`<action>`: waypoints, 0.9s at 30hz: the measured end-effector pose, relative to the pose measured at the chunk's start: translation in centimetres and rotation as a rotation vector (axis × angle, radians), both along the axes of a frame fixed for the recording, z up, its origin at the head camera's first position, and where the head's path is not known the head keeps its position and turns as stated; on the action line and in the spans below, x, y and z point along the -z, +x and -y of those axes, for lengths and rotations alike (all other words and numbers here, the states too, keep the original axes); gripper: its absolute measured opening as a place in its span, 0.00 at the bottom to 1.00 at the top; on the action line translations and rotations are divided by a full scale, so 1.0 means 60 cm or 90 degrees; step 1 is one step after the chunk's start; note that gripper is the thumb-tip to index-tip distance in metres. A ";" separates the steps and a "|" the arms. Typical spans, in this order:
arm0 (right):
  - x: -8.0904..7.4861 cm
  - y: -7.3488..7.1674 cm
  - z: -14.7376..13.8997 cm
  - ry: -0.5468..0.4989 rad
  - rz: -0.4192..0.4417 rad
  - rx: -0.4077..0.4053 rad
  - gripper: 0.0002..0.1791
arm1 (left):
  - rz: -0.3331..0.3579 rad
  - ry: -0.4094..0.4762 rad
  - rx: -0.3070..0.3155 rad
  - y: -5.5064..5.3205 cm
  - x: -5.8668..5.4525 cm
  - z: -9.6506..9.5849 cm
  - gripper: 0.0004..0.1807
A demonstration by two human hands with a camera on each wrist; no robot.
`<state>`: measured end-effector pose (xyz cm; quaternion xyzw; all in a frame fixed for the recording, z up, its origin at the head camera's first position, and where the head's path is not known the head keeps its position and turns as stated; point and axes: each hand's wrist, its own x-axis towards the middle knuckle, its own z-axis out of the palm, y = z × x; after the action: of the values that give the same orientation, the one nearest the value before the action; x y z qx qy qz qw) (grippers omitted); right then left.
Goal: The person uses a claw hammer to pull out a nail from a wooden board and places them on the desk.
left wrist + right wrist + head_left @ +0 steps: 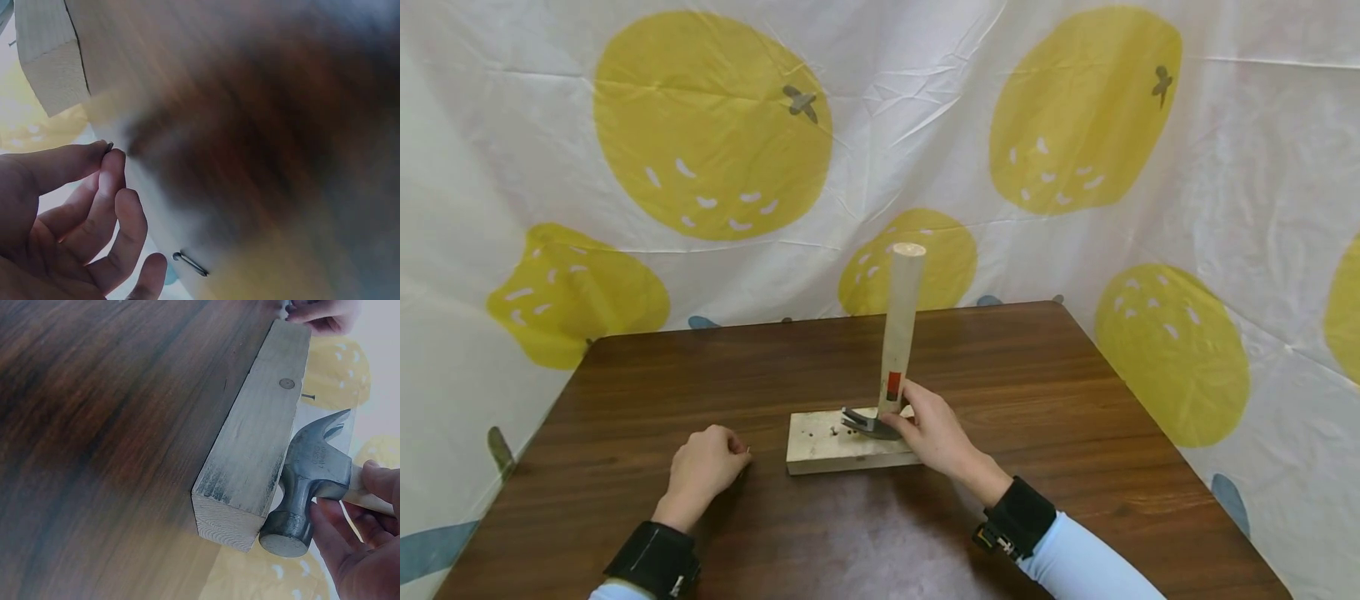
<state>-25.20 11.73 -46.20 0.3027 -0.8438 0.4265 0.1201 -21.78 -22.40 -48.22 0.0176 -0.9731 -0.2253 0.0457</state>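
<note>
A claw hammer (pixel 901 333) stands handle-up with its metal head (pixel 312 469) on the top face of a pale wooden block (pixel 820 450). My right hand (pixel 936 429) grips it low down, thumb and fingers at the base of the handle beside the head. To the left of the block, my left hand (pixel 706 467) is over the table, pinching a small nail (pixel 109 147) between thumb and index finger; only its metal tip shows. A nail (pixel 309 396) sticks up from the block near the hammer's claw. In the left wrist view another nail (pixel 189 263) lies on the table.
The brown wooden table (pixel 1000 367) carries the block near its middle. Behind it and at both sides hangs a white cloth (pixel 917 125) printed with yellow fruit. Several small dark holes mark the block's top left.
</note>
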 end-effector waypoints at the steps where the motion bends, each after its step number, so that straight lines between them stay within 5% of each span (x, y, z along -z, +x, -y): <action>1: 0.000 0.000 0.000 0.001 -0.001 0.000 0.14 | 0.004 -0.004 0.000 0.000 0.001 0.002 0.09; 18: -0.005 -0.002 0.001 0.024 -0.005 -0.001 0.13 | 0.018 -0.041 -0.027 0.002 0.002 0.048 0.05; 27: -0.003 -0.004 0.002 0.015 -0.003 -0.049 0.12 | 0.031 -0.044 -0.031 0.006 0.001 0.065 0.06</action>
<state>-25.41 11.60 -46.03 0.3376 -0.8361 0.4203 0.1018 -21.40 -26.28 -48.26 0.0455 -0.9804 -0.1896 0.0280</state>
